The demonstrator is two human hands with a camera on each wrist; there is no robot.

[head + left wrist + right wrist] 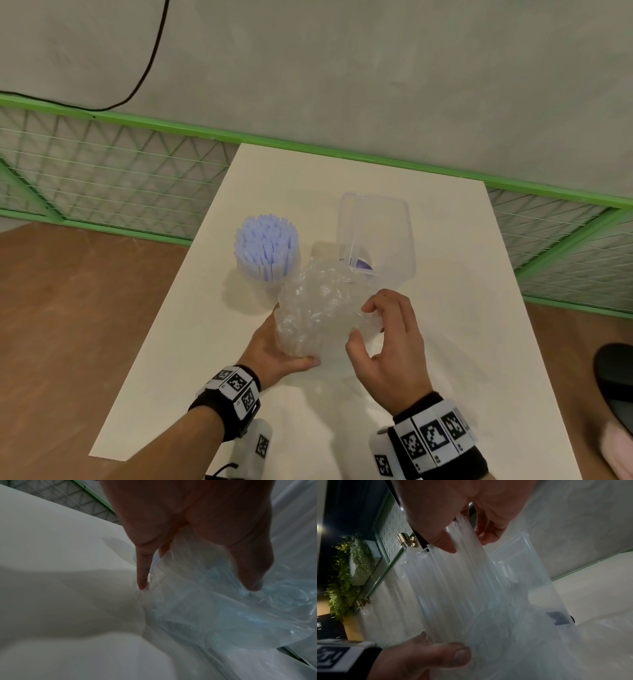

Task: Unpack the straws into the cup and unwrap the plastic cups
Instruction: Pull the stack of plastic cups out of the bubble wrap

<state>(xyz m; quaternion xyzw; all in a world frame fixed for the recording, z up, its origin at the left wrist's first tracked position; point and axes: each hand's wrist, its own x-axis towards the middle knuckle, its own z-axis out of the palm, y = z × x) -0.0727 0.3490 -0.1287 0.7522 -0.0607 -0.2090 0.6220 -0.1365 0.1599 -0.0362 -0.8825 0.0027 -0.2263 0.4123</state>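
A stack of plastic cups in crinkled clear wrap [322,308] is held just above the white table [445,394]. My left hand [274,342] grips it from below and the left, thumb along its near side. My right hand [364,323] pinches the wrap on the right side between thumb and curled fingers. The right wrist view shows that pinch on the clear film [462,588], with the left thumb [447,654] below. In the left wrist view my left hand [197,534] lies on the wrap [223,608]. A clear cup full of pale blue straws [265,250] stands behind, to the left.
A clear plastic box [376,236] stands upright at the back right, close behind the wrapped cups. A green mesh fence [102,171] runs behind the table. A black shoe [616,383] is on the wooden floor at the right.
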